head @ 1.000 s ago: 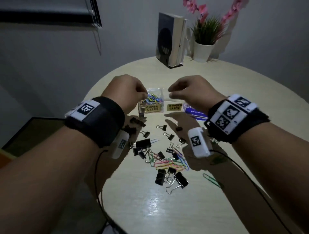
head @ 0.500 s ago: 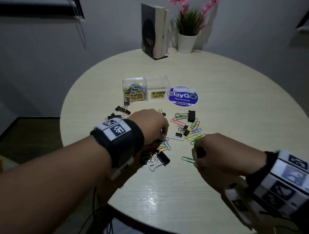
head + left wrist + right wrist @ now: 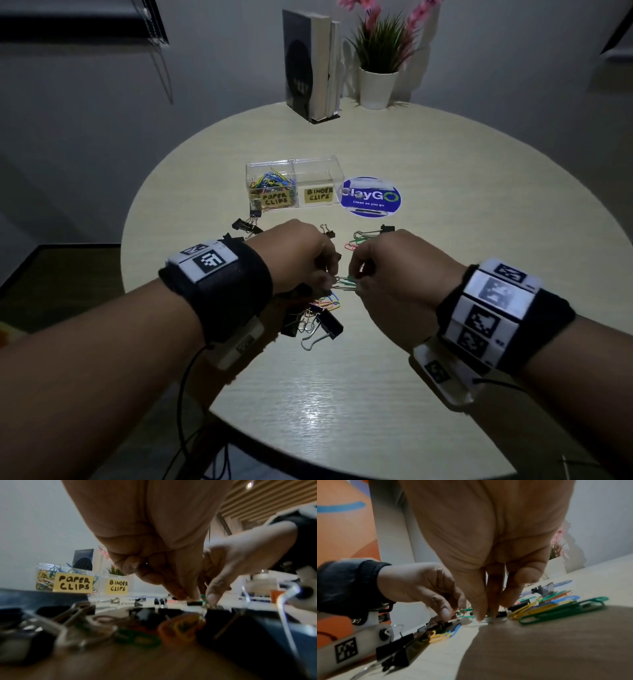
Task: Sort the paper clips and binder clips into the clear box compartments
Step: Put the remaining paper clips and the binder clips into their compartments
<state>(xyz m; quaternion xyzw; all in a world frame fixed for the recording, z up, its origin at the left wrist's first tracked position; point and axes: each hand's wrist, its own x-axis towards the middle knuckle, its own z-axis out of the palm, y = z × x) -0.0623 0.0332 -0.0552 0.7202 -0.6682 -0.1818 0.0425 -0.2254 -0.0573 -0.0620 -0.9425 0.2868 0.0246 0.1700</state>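
- Lower centre: binder clips [image 3: 328, 324] lie on the table [image 3: 342, 394].
- Mid-frame: left hand [image 3: 296, 255] and right hand [image 3: 399, 270] both pinch paper clips [image 3: 344, 283].
- Above: clear box [image 3: 294, 185], paper clips filling its left compartment.

Black binder clips [image 3: 328, 324] lie among paper clips [image 3: 559, 607] (green, yellow, blue), near yellow labels [image 3: 275, 199].
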